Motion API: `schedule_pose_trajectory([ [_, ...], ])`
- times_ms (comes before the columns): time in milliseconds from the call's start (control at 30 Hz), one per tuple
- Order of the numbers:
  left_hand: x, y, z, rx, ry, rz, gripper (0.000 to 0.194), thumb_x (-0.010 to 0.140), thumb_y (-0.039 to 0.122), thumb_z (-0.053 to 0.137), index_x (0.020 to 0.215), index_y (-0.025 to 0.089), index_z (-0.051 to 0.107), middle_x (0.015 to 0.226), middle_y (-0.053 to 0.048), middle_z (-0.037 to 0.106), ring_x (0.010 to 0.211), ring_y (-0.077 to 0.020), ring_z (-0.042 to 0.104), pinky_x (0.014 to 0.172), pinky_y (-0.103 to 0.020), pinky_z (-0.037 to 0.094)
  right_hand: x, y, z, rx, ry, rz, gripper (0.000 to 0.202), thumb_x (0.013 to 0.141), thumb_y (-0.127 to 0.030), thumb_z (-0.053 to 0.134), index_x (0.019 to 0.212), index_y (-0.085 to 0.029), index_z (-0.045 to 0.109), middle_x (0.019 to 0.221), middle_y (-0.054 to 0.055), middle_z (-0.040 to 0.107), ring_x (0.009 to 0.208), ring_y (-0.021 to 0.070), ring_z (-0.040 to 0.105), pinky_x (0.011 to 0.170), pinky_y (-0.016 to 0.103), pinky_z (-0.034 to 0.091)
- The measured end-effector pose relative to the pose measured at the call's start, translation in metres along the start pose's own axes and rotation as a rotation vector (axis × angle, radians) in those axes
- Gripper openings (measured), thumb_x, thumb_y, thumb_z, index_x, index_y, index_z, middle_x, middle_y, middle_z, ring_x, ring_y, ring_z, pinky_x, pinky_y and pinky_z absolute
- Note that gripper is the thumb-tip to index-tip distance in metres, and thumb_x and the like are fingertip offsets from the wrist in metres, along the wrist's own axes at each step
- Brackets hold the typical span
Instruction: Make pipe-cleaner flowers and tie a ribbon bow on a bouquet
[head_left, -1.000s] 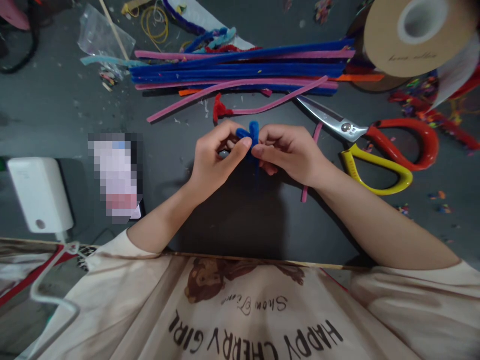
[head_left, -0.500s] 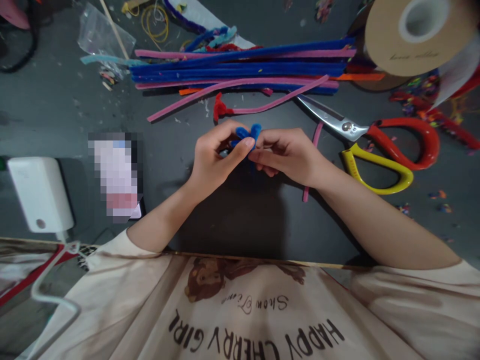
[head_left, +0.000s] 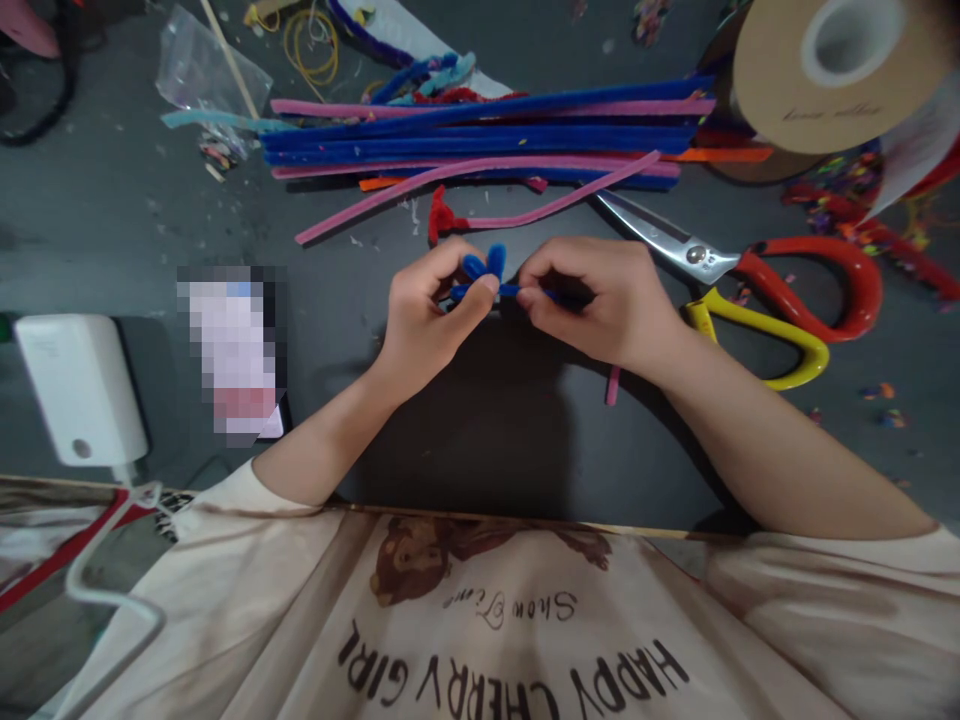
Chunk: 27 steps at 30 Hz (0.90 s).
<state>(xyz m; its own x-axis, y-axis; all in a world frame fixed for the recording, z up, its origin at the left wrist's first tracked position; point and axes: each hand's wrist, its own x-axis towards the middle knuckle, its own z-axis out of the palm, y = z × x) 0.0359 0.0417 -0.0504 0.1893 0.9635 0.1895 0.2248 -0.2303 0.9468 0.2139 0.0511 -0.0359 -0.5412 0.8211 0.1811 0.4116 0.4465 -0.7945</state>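
Note:
Between my two hands is a blue pipe cleaner piece (head_left: 496,259) bent into several short loops. My left hand (head_left: 439,305) pinches the looped part between thumb and index finger. My right hand (head_left: 592,295) pinches a straight blue strand that runs out to the right of the loops. Just above the hands lies a pink pipe cleaner with a red twisted end (head_left: 444,216). Behind it is a row of blue and pink pipe cleaners (head_left: 480,140). Part of the blue piece is hidden by my fingers.
Scissors (head_left: 697,256) with red and yellow handles lie right of my right hand. A ribbon spool (head_left: 787,100) stands at the upper right. On the left are a phone (head_left: 232,350) and a white power bank (head_left: 82,390) with a cable. A plastic bag (head_left: 210,75) lies upper left.
My right hand has moved to the right, away from my left hand, drawing out a blue strand. The blue loops have tilted slightly left. My left hand has hardly moved.

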Motion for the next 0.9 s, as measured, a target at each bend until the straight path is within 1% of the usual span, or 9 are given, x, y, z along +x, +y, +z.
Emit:
schedule_pose_trajectory([
  [67, 0.0, 0.0, 0.0, -0.003, -0.006, -0.031, 0.032, 0.082, 0.039, 0.058, 0.061, 0.019, 0.044, 0.056, 0.004, 0.039, 0.052, -0.0048, 0.035, 0.049, -0.022, 0.03, 0.0, 0.002, -0.006, -0.279, -0.008, -0.049, 0.016, 0.088, -0.022, 0.045, 0.078, -0.019, 0.057, 0.07, 0.001, 0.057, 0.066, 0.0106, 0.051, 0.06, 0.026, 0.036],
  [133, 0.0, 0.001, 0.0, -0.011, -0.02, -0.047, 0.032, 0.082, 0.039, 0.058, 0.062, 0.019, 0.044, 0.056, 0.004, 0.04, 0.052, -0.0052, 0.036, 0.05, -0.023, 0.03, -0.001, 0.005, -0.01, -0.511, -0.005, -0.058, 0.026, 0.093, -0.031, 0.039, 0.085, -0.021, 0.061, 0.073, 0.003, 0.061, 0.071, 0.0131, 0.056, 0.061, 0.028, 0.036],
  [200, 0.0, 0.002, 0.0, -0.024, -0.056, -0.051, 0.031, 0.082, 0.039, 0.058, 0.062, 0.019, 0.045, 0.057, 0.004, 0.04, 0.051, -0.0051, 0.035, 0.049, -0.023, 0.029, -0.002, 0.009, -0.011, -0.656, 0.033, -0.095, 0.033, 0.095, -0.037, 0.036, 0.09, -0.021, 0.064, 0.075, 0.004, 0.064, 0.071, 0.0141, 0.058, 0.06, 0.029, 0.035],
  [267, 0.0, 0.003, 0.0, -0.021, -0.106, -0.05, 0.027, 0.082, 0.035, 0.057, 0.063, 0.019, 0.046, 0.057, 0.004, 0.039, 0.049, -0.0047, 0.033, 0.047, -0.023, 0.028, -0.003, 0.012, -0.012, -0.728, 0.102, -0.169, 0.037, 0.095, -0.043, 0.036, 0.093, -0.02, 0.066, 0.077, 0.005, 0.066, 0.07, 0.0151, 0.06, 0.059, 0.03, 0.036],
  [367, -0.001, 0.004, -0.001, 0.01, -0.16, -0.045, 0.021, 0.082, 0.028, 0.056, 0.064, 0.019, 0.048, 0.057, 0.004, 0.04, 0.049, -0.0044, 0.033, 0.046, -0.023, 0.027, -0.005, 0.016, -0.014, -0.797, 0.137, -0.216, 0.043, 0.094, -0.049, 0.036, 0.094, -0.02, 0.067, 0.077, 0.005, 0.067, 0.07, 0.0162, 0.061, 0.059, 0.03, 0.037],
  [467, -0.001, 0.003, -0.001, 0.014, -0.182, -0.041, 0.02, 0.082, 0.027, 0.055, 0.065, 0.019, 0.049, 0.057, 0.004, 0.041, 0.049, -0.0042, 0.033, 0.046, -0.023, 0.026, -0.007, 0.017, -0.013, -0.857, 0.142, -0.237, 0.042, 0.094, -0.048, 0.036, 0.09, -0.021, 0.068, 0.072, 0.004, 0.066, 0.069, 0.0153, 0.061, 0.058, 0.029, 0.037],
  [700, -0.001, 0.005, 0.0, -0.024, -0.176, -0.044, 0.02, 0.081, 0.023, 0.056, 0.064, 0.018, 0.047, 0.057, 0.004, 0.041, 0.051, -0.0044, 0.036, 0.048, -0.022, 0.029, -0.008, 0.02, -0.007, -0.836, 0.339, -0.377, 0.032, 0.093, -0.041, 0.044, 0.08, -0.022, 0.065, 0.06, 0.001, 0.061, 0.056, 0.0101, 0.054, 0.054, 0.027, 0.034],
  [767, -0.001, 0.006, 0.0, -0.042, -0.18, -0.053, 0.021, 0.081, 0.022, 0.056, 0.063, 0.018, 0.046, 0.057, 0.004, 0.041, 0.051, -0.0043, 0.036, 0.048, -0.022, 0.029, -0.008, 0.019, -0.006, -0.834, 0.311, -0.326, 0.032, 0.093, -0.042, 0.044, 0.08, -0.022, 0.065, 0.06, 0.001, 0.061, 0.055, 0.0105, 0.053, 0.054, 0.028, 0.034],
  [900, -0.001, 0.007, 0.0, -0.062, -0.188, -0.075, 0.022, 0.08, 0.021, 0.055, 0.062, 0.018, 0.044, 0.055, 0.004, 0.039, 0.049, -0.0037, 0.035, 0.047, -0.022, 0.028, -0.009, 0.016, -0.004, -0.784, 0.184, -0.162, 0.039, 0.095, -0.044, 0.036, 0.085, -0.023, 0.067, 0.062, 0.003, 0.062, 0.058, 0.0124, 0.055, 0.056, 0.03, 0.036],
])
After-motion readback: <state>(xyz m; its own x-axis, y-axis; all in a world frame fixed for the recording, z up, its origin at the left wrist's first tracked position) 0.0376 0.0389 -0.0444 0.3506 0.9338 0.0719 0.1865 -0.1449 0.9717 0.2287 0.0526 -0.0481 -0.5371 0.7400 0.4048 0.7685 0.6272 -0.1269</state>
